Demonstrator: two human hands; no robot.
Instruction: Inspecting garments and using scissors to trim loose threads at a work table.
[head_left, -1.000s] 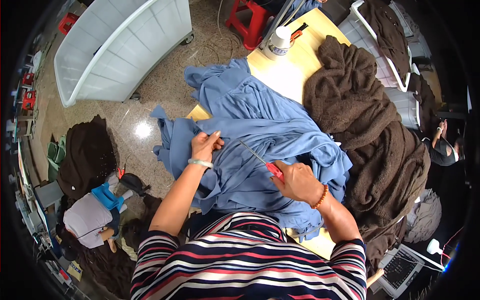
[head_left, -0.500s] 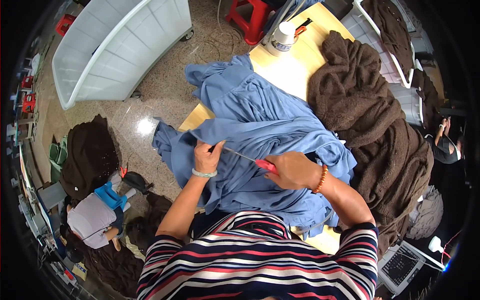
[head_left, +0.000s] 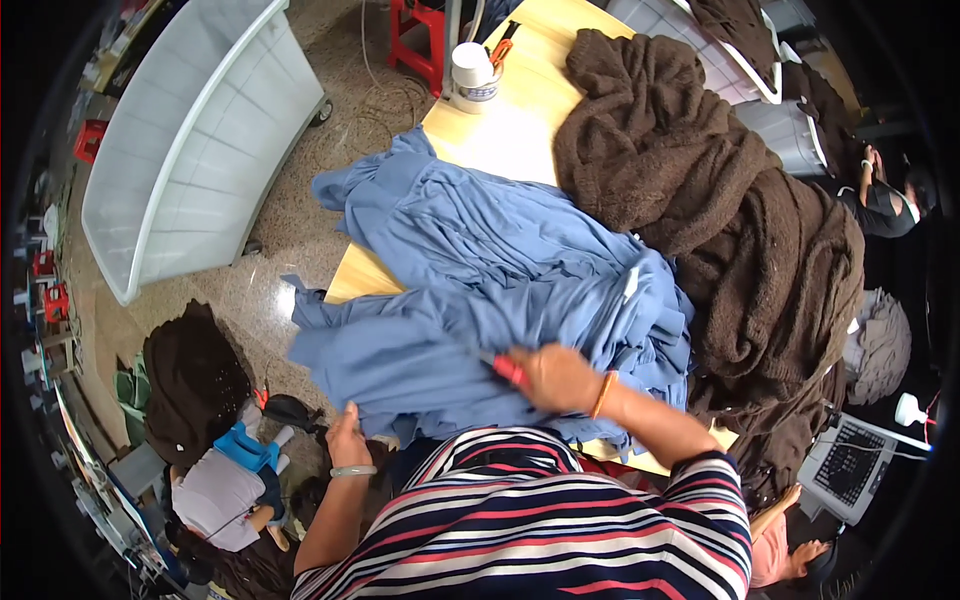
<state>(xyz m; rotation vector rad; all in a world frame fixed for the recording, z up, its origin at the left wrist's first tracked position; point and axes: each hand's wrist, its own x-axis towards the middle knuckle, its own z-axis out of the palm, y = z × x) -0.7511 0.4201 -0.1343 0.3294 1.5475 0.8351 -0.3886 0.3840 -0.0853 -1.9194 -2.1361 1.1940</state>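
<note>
A large heap of blue knit cloth (head_left: 470, 230), apparently garments, covers the near part of the table. My right hand (head_left: 565, 378), slightly blurred, is closed round the red handle of a slim metal-bladed tool (head_left: 509, 370). Its metal part points left over the cloth and is smeared by motion, so its exact kind is unclear. My left hand (head_left: 347, 442), with a pale bangle at its wrist, is closed at the lower left edge of the blue cloth, seemingly pinching that edge. A small white tag (head_left: 631, 284) lies on the heap's right side.
Brown fleecy cloth (head_left: 690, 170) is piled along the table's right side. At the far end of the wooden table (head_left: 530, 130) stands a white cup (head_left: 473, 68) holding tools. A grey wheeled bin (head_left: 200, 150) is at the far left. Other people (head_left: 225, 500) sit nearby.
My left hand has moved down and left, away from the tool's tip. My right hand has moved slightly down with the tool. The upper layer of blue cloth has spread toward me.
</note>
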